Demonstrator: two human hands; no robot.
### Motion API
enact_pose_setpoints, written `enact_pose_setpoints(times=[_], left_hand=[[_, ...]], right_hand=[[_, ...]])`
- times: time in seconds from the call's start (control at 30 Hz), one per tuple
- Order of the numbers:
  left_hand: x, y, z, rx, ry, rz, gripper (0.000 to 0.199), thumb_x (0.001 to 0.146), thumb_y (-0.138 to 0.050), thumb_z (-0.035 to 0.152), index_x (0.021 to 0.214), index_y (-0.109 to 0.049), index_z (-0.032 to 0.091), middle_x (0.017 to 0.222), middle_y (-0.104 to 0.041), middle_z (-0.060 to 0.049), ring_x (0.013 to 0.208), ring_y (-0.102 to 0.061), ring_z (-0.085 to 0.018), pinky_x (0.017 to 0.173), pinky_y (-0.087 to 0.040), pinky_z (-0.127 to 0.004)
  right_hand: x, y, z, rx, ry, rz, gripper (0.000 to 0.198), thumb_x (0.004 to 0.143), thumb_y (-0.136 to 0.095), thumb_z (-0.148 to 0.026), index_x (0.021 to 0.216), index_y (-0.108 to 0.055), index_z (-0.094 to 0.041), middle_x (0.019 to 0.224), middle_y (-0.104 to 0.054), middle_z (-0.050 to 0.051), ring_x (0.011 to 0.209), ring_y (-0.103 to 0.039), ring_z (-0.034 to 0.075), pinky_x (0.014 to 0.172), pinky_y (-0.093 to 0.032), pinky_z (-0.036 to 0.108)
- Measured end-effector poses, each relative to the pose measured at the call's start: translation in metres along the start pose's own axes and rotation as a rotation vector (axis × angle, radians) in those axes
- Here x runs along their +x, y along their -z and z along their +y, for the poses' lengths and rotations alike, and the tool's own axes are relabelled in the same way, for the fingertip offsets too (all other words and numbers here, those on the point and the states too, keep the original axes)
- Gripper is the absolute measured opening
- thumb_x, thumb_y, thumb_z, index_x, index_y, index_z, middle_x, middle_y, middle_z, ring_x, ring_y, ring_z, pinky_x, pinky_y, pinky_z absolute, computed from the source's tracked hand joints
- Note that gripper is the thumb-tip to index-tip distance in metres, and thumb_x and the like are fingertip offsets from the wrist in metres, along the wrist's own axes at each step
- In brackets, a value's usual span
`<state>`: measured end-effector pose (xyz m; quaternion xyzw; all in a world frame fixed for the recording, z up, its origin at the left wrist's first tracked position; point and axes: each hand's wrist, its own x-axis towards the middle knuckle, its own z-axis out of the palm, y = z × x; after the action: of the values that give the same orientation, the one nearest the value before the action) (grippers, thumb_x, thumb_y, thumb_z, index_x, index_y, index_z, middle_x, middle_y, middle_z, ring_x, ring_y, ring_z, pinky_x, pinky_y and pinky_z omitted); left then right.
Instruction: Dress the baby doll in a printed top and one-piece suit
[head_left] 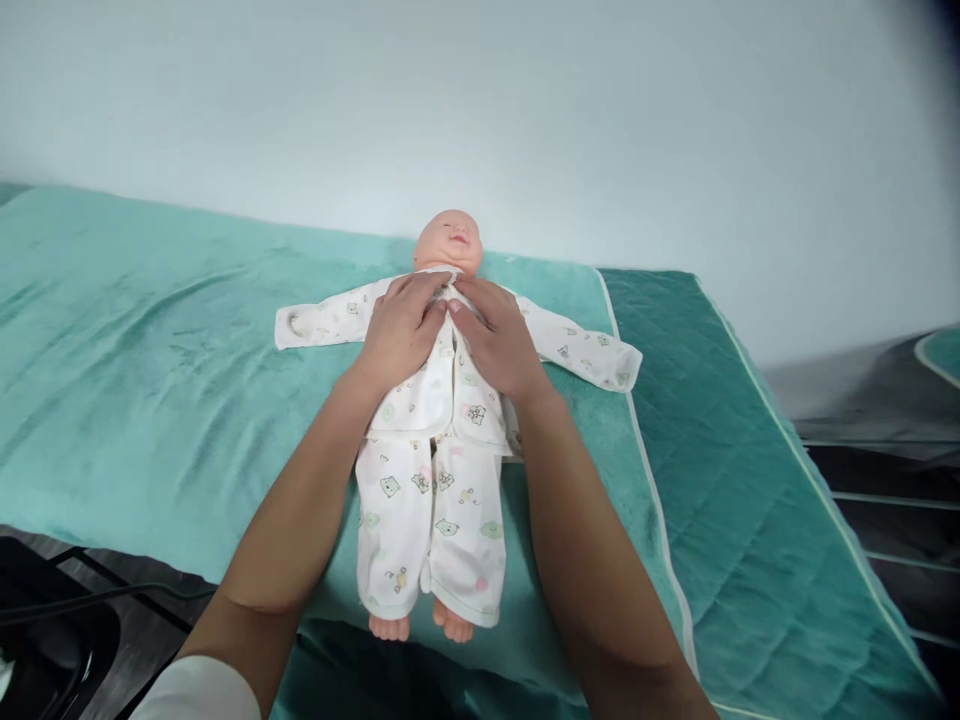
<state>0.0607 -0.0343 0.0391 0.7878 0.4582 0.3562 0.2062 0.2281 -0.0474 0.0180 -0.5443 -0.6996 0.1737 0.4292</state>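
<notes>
At twelve o'clock, your left hand (405, 325) and right hand (499, 330) touch shirt (427, 400) on doll (448, 243); can't tell if either pinches

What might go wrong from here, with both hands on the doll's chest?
The left hand and right hand rest on the printed jacket, so a sideways push might bunch its front. The baby doll lies on a teal blanket, which could wrinkle under it. Its feet lie toward the near edge; a pull toward the person might slide them over.
</notes>
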Motion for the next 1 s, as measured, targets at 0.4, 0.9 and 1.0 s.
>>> enact_pose_setpoints(times=[0.4,0.9,1.0], left_hand=[[-0.003,0.002,-0.008,-0.034,-0.146,0.051,0.035,0.101,-0.043,0.022,0.123,-0.070,0.025,0.145,-0.067,-0.004,0.140,-0.055,-0.021,0.123,-0.039,-0.044],[-0.020,0.036,0.013,-0.271,0.053,-0.133,0.017,0.089,-0.068,0.037,0.083,-0.070,0.021,0.080,-0.067,-0.001,0.071,-0.056,-0.014,0.066,-0.046,-0.029],[-0.021,0.041,0.014,-0.240,0.015,-0.245,0.015,0.084,-0.073,0.036,0.082,-0.072,0.021,0.084,-0.066,-0.001,0.076,-0.056,-0.014,0.067,-0.044,-0.027]], right_hand=[[-0.018,0.002,-0.011,0.393,-0.049,0.149,0.027,0.096,-0.059,-0.033,0.114,-0.079,-0.025,0.130,-0.076,0.003,0.130,-0.066,0.022,0.120,-0.046,0.043],[-0.052,0.037,-0.078,-0.322,-0.173,-0.159,0.023,0.086,-0.074,-0.035,0.080,-0.054,-0.023,0.080,-0.059,0.002,0.065,-0.051,0.018,0.061,-0.034,0.032],[-0.055,0.029,-0.085,-0.480,-0.236,-0.193,0.015,0.089,-0.067,-0.030,0.087,-0.055,-0.022,0.085,-0.059,0.005,0.064,-0.050,0.019,0.060,-0.029,0.032]])
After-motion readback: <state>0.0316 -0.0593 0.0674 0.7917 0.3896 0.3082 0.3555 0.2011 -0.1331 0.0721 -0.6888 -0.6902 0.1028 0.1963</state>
